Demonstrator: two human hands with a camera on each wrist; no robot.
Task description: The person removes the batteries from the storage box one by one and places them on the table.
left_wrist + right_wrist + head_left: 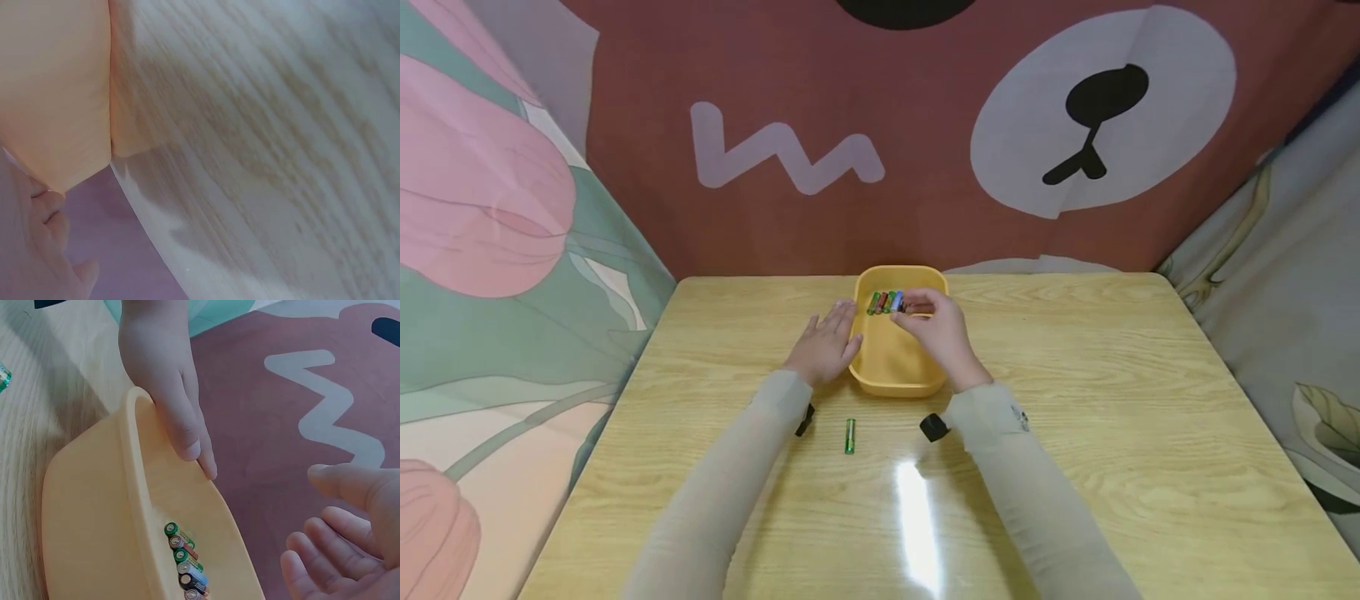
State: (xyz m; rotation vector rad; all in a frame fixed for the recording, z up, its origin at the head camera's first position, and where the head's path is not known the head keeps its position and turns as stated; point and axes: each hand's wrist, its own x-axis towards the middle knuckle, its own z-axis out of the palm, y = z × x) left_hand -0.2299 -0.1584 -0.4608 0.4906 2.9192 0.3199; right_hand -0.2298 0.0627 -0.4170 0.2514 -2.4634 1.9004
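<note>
A yellow plastic bin (895, 358) stands on the table. At its far end several small batteries (181, 555), green, red, blue and dark, lie side by side in a row. My left hand (826, 342) rests along the bin's left rim, fingers straight and thumb over the rim to the inside. Above the bin's right side, my right hand (938, 329) is beside the blue battery (897, 302) in the head view. The right wrist view shows its fingers apart, with nothing between them. One green battery (850, 436) lies on the table in front of the bin.
The wooden table (1075, 400) meets a brown printed cloth (925, 192) just behind the bin. Printed cloths also hang at both sides. A black wrist camera (934, 427) sits under the right cuff, another (805, 421) under the left.
</note>
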